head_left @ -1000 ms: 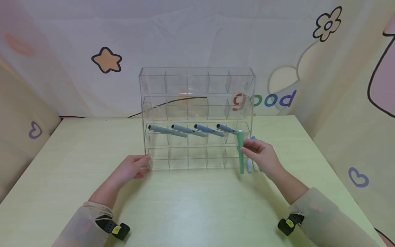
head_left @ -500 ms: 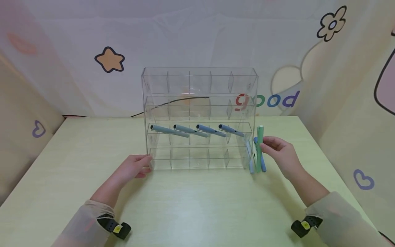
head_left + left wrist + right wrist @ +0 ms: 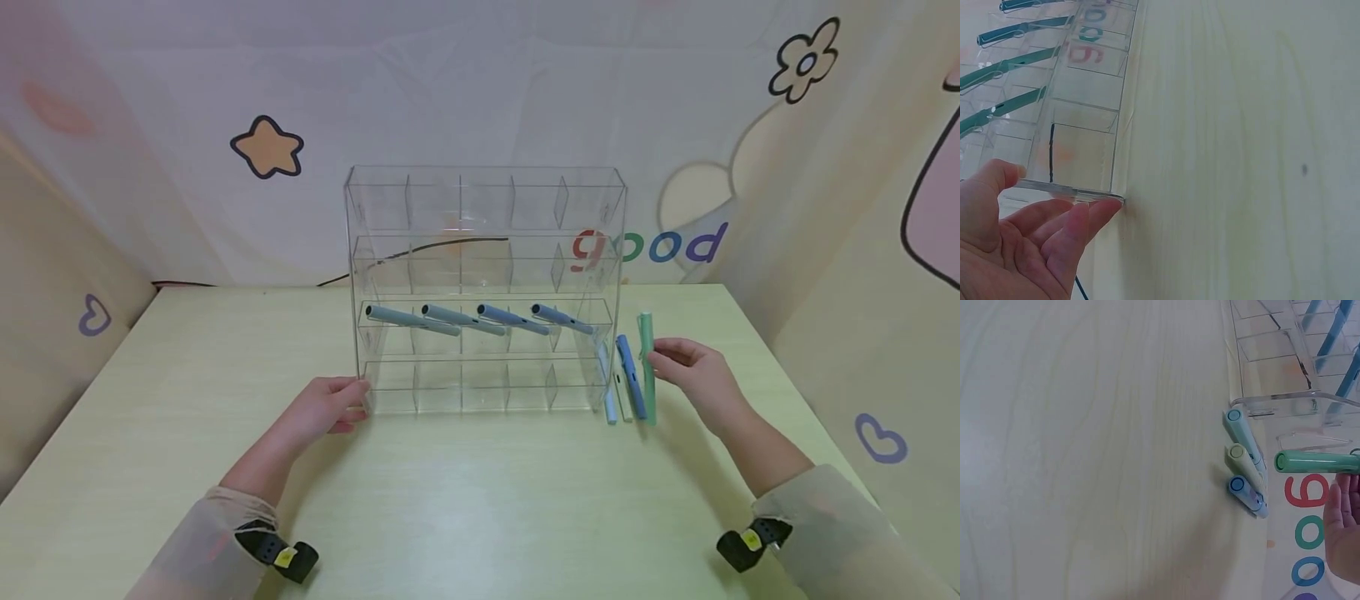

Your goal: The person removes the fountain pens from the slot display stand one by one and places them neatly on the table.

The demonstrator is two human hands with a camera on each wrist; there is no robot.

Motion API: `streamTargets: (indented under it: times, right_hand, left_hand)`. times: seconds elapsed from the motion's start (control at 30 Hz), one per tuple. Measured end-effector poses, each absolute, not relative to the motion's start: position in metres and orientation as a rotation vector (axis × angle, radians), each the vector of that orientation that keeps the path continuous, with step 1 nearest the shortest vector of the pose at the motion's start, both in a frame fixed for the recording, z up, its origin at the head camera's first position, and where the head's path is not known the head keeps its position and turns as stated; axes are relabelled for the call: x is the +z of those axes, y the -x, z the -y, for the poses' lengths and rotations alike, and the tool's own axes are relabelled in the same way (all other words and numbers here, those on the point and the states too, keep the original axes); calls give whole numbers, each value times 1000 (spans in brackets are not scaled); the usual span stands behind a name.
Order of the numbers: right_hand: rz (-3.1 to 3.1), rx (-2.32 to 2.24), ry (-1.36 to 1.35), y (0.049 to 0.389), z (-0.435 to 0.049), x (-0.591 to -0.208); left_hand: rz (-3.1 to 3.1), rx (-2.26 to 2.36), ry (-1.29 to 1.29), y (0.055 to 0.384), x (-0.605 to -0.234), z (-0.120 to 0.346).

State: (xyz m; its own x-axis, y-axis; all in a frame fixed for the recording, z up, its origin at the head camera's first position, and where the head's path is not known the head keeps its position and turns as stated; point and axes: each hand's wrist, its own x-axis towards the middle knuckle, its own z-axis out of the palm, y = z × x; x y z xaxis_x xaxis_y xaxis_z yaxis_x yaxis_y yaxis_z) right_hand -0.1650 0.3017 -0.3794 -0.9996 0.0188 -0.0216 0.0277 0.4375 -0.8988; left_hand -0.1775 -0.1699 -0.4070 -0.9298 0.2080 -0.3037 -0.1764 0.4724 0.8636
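A clear acrylic pen rack (image 3: 486, 411) with divided tiers stands upright on the table. My left hand (image 3: 326, 407) pinches its lower left side panel, thumb on one face and fingers on the other, as the left wrist view shows. My right hand (image 3: 701, 379) holds a green pen (image 3: 647, 367) roughly upright between thumb and fingers, to the right of the rack. Beside the rack's right side lie a light blue pen (image 3: 1244, 437), a cream pen (image 3: 1245, 464) and a blue pen (image 3: 632, 377). Several blue and teal pens, one a dark blue pen (image 3: 512, 317), lean in the second tier from the bottom.
The pale wooden table (image 3: 465, 508) reaches the patterned cloth backdrop (image 3: 480, 83) behind the rack. A black cable (image 3: 183, 284) runs along the table's rear edge. Cloth also hangs at both sides.
My right hand has carried the green pen rightward from in front of the rack's right end to beyond the pens on the table. The left hand keeps its hold on the rack.
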Motion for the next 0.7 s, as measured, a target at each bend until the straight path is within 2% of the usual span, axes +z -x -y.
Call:
streamTargets:
  times: [0.7]
  right_hand:
    - [-2639, -1534, -123, 175, -315, -389]
  left_hand:
    - [-2358, 1424, 3, 181, -407, 170]
